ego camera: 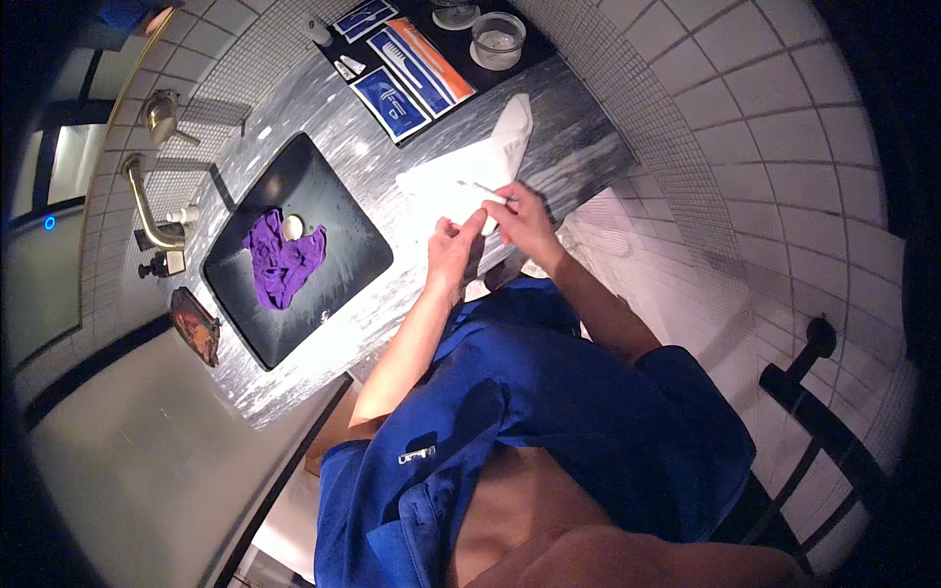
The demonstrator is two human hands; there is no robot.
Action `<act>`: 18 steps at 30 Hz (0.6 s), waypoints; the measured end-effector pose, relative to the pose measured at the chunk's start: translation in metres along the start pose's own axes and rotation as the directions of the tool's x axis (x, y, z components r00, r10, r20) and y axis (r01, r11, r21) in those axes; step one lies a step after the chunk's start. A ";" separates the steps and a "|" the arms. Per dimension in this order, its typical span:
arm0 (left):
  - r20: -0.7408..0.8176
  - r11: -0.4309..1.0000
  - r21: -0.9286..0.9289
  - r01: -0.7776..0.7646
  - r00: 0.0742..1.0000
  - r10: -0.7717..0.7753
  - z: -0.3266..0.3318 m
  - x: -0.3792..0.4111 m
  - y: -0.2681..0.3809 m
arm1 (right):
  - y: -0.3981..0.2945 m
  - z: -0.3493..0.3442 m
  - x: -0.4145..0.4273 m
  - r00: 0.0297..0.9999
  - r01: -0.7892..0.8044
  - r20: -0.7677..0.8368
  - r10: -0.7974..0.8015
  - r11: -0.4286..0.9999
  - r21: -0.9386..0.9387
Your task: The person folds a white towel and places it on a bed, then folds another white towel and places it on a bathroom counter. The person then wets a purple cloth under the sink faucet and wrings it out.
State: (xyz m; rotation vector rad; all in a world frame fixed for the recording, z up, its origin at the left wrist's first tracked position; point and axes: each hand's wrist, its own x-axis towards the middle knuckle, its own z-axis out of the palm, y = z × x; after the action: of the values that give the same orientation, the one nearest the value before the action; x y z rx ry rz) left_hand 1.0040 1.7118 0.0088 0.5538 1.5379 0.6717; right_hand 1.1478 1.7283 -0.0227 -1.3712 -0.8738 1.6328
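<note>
A white cloth (470, 165), folded to a long peak at its far right end, lies on the marble counter (345, 125). Strong light washes out much of it. At its near edge, my right hand (523, 220) pinches a narrow rolled or folded part between thumb and fingers. My left hand (450, 253) is close beside it, thumb and fingertips on the same near part of the cloth. The two thumbs almost meet. Inside the dark sink (345, 242) to the left rests a crumpled purple cloth (283, 261), next to the round drain cover (292, 226).
A black tray (448, 114) at the back holds blue and orange packets (430, 66) and glasses on white coasters (498, 40). The brass wall spout (143, 202) reaches toward the sink. A brown patterned dish (196, 325) stands at the sink's left corner. Tiled wall (720, 88) bounds the right.
</note>
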 end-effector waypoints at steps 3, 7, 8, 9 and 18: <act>0.059 0.973 -0.220 -0.071 0.995 0.086 0.004 -0.001 0.005 | 0.005 0.014 -0.010 0.995 -0.094 0.031 0.091 0.990 0.108; 0.032 0.903 -0.426 -0.062 0.996 0.083 -0.007 -0.009 0.007 | -0.011 0.026 -0.032 0.981 -0.147 0.150 0.123 0.976 0.161; 0.037 0.883 -0.457 -0.105 0.990 0.137 -0.013 -0.016 0.008 | -0.013 0.029 -0.041 0.972 -0.169 0.198 0.129 0.965 0.199; 0.050 0.862 -0.487 -0.143 0.980 0.191 -0.017 -0.026 0.015 | -0.012 0.027 -0.047 0.962 -0.195 0.228 0.147 0.959 0.206; -0.021 0.893 -0.276 -0.354 0.932 0.363 -0.053 -0.062 0.037 | -0.052 0.070 -0.037 0.980 -0.010 0.165 -0.114 0.795 0.606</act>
State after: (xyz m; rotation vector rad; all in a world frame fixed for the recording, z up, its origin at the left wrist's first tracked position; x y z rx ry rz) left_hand 0.9548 1.6898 0.0801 0.6381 1.2920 1.1382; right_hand 1.0899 1.7169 0.0507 -0.7375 -0.4146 1.8107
